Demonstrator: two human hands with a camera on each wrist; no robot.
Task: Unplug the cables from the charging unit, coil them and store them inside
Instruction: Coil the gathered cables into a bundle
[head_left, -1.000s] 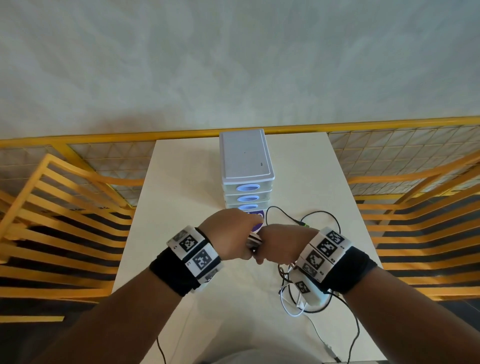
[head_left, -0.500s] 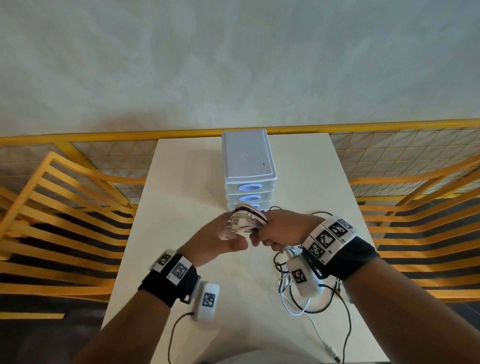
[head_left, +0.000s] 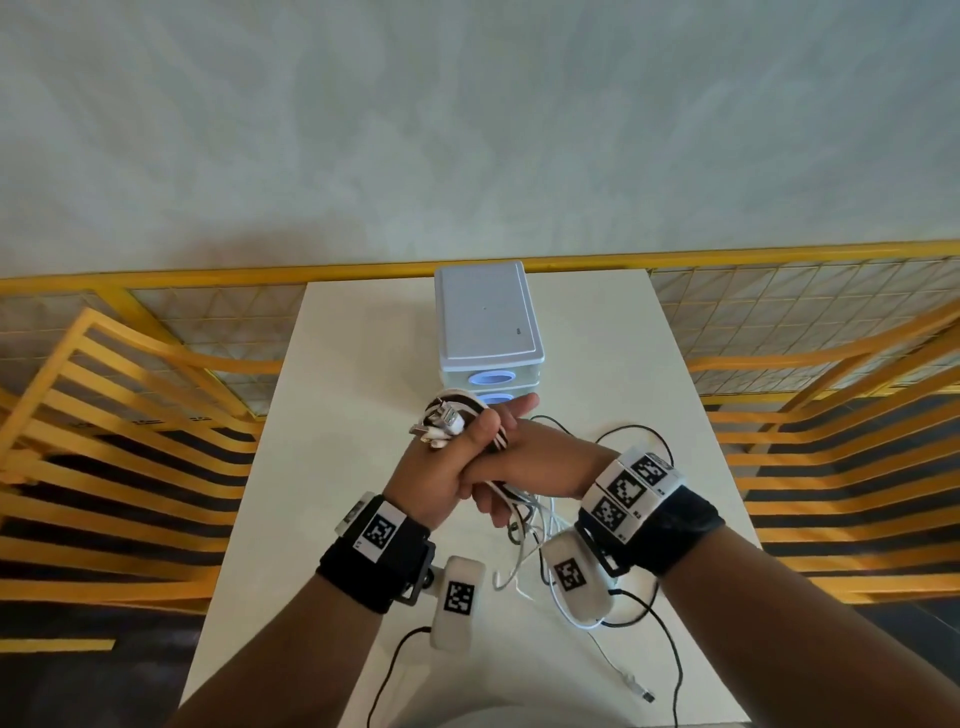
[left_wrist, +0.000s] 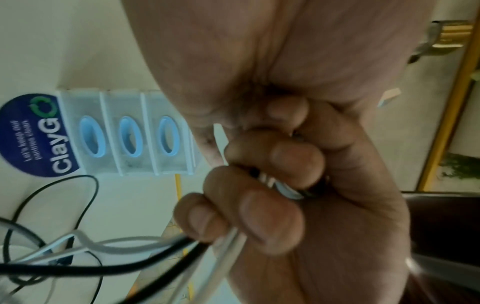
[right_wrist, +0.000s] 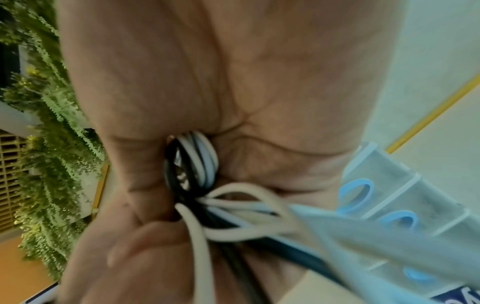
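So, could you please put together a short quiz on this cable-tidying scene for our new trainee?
1. True or false: the left hand grips the cable bundle.
2. What colours are the loose cables trailing on the table?
3. The drawer unit stands: A) at the table's far edge, B) on the floor, C) on the yellow railing.

Key: 1 true; 2 black and white; 3 A.
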